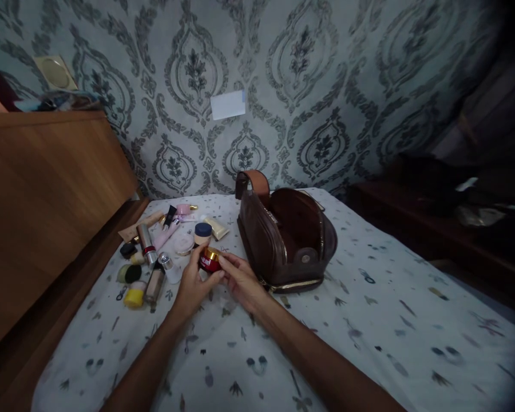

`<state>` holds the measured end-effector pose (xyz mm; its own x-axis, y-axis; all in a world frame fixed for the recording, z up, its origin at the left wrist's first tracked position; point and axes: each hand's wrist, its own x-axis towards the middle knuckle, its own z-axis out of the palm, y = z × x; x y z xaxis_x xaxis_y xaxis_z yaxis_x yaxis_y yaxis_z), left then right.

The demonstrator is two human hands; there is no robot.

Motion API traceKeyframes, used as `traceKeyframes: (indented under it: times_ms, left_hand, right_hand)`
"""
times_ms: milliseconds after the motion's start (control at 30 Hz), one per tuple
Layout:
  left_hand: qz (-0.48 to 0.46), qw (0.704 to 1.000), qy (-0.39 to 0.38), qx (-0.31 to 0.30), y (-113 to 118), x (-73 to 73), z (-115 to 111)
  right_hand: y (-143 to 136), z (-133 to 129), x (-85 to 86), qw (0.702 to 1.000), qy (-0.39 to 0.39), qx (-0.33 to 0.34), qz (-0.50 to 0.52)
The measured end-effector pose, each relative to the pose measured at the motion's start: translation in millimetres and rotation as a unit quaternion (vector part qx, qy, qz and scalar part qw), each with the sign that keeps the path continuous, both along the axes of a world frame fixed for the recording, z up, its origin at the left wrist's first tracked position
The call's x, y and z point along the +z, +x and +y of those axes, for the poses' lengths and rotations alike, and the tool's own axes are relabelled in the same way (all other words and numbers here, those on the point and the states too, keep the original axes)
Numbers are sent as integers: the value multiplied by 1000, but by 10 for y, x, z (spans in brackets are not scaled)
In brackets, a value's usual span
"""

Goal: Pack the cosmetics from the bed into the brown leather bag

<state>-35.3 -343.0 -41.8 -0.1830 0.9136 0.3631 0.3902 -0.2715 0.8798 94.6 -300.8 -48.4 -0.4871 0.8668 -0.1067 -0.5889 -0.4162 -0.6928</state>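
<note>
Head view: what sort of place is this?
Probably a home bedroom: a printed, bedsheet-like cloth, patterned wallpaper behind it and a wooden furniture panel at left suggest so.

Red jar (209,262) partly behind fingers (234,266)

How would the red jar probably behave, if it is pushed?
Being squat, the red jar would probably resist tipping when upright. Its round side could let it roll if laid over. The glossy surface may be slippery.
</note>
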Motion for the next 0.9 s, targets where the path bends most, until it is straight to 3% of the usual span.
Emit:
traceKeyframes:
  times_ms: [233, 500, 900]
  left_hand:
    - [25, 1000, 17, -5, -47, -60, -33]
    - [-22, 999, 36, -30, 15, -85, -30]
    - [-17, 995, 88, -42, 281, 236, -86]
  right_hand:
    - [30, -24, 37, 998, 56, 12, -36]
    - [61, -28, 126, 999, 18, 34, 32]
    - [240, -40, 361, 990, 67, 61, 109]
